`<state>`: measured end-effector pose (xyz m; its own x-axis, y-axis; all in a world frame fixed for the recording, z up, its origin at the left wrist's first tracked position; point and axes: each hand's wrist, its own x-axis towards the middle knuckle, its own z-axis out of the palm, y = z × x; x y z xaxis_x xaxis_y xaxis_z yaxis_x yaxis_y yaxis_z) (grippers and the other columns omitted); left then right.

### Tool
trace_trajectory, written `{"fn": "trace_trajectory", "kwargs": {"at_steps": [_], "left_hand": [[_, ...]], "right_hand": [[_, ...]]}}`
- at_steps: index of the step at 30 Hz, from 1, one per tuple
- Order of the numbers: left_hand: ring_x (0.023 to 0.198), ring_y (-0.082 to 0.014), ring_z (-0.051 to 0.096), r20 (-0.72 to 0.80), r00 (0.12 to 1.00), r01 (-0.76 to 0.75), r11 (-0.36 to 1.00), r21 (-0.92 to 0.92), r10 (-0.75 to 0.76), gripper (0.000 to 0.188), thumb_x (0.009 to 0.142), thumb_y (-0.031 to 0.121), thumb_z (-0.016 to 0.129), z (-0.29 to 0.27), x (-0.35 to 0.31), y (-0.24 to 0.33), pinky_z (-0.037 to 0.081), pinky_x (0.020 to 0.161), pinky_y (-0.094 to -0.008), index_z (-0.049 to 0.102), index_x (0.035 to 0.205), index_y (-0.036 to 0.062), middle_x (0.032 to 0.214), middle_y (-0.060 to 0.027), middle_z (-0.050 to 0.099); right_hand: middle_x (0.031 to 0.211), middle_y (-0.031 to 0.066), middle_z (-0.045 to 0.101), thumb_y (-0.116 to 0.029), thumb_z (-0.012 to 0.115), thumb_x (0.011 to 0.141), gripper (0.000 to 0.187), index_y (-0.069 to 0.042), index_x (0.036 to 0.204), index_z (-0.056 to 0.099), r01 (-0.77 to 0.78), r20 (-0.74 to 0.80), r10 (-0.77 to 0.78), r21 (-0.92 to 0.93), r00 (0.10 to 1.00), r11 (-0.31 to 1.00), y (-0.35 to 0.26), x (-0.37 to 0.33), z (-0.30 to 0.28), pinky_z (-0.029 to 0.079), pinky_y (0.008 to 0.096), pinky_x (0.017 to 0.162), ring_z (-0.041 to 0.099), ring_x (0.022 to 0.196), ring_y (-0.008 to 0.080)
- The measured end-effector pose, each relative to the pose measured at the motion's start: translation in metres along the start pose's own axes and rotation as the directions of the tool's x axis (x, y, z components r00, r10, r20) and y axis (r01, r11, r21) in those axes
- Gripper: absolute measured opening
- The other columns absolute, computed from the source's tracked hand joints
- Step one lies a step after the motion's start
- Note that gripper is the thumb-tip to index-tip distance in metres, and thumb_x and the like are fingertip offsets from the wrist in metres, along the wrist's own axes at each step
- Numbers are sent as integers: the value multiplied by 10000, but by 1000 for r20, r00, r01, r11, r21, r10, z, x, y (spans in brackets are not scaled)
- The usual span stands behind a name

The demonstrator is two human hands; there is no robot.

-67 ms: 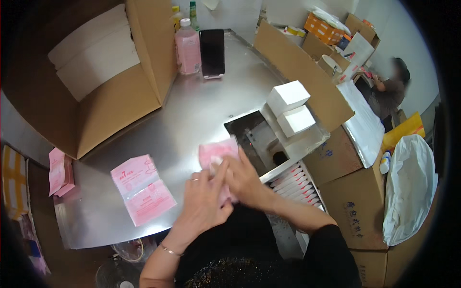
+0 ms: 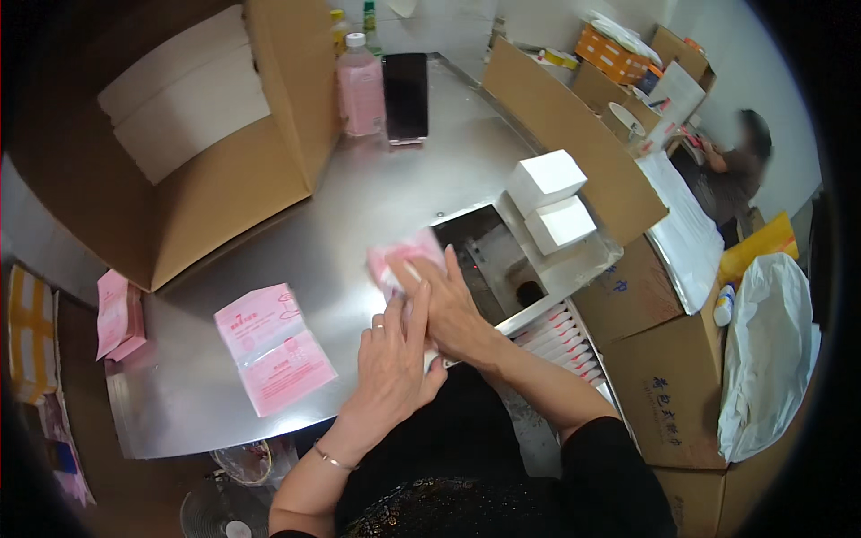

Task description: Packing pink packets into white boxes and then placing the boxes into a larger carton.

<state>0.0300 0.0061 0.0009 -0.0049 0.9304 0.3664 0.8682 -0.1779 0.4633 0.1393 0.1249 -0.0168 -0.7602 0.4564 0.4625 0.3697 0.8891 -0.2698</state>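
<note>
Both my hands are together over a crumpled pink-and-white sheet, close to the table's near edge. My left hand holds its lower part, long fingers pointing away from me and thumb at the side. Across the upper part, my right hand has its fingers curled over the sheet, partly blurred by motion. The fingers hide much of the sheet and anything wrapped in it. To the left lies a creased pink printed leaflet, flat on the metal table.
A large open carton stands at left, beside a pink leaflet stack. Behind are a pink bottle and a phone. Right are a table opening, white boxes, wrapped packets and a seated person.
The pink sheet's upper end has bent down and left under my right hand's fingers. The whole view has shifted slightly.
</note>
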Motion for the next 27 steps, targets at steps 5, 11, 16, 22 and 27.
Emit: {"fn": "trace_trajectory", "kwargs": {"at_steps": [5,11,16,22,27], "left_hand": [[982,-339,543,37,999,-27,997,66,24,718,787,194,760,-9,-7,-13,439,796,-423,473,1424,28,1212,-183,537],[886,-292,508,-147,982,142,972,189,-115,589,724,347,789,9,-8,-28,366,738,-405,637,1204,41,954,-119,516],[885,-295,499,-115,989,110,982,156,-93,646,678,357,793,-2,-1,-28,355,749,-423,639,1265,133,961,-132,516],[920,-308,524,4,993,119,978,173,-121,749,800,138,705,-1,4,-6,416,790,-425,435,1496,68,1001,-157,540],[920,-310,536,40,998,52,996,-75,-49,554,817,53,684,-29,-26,-11,441,823,-431,562,1358,57,1030,-156,553]], "right_hand": [[1287,174,562,-133,616,879,652,-60,1494,412,-76,8,76,-49,997,996,27,7,-1,305,581,1088,527,1261,320],[1153,124,731,52,543,811,447,-57,1212,708,-421,292,303,647,907,636,-9,-10,-35,421,328,1048,657,1128,303],[1172,124,689,39,563,785,454,-96,1203,678,217,-8,-217,88,976,972,-20,-45,-12,272,690,1099,625,1179,275],[1070,188,633,-183,636,850,331,7,1120,602,-102,-90,93,-110,992,989,26,11,35,289,702,1054,619,992,399],[926,260,667,-106,521,881,197,17,971,645,-486,84,479,136,874,863,90,-25,5,502,539,838,633,921,460]]}}
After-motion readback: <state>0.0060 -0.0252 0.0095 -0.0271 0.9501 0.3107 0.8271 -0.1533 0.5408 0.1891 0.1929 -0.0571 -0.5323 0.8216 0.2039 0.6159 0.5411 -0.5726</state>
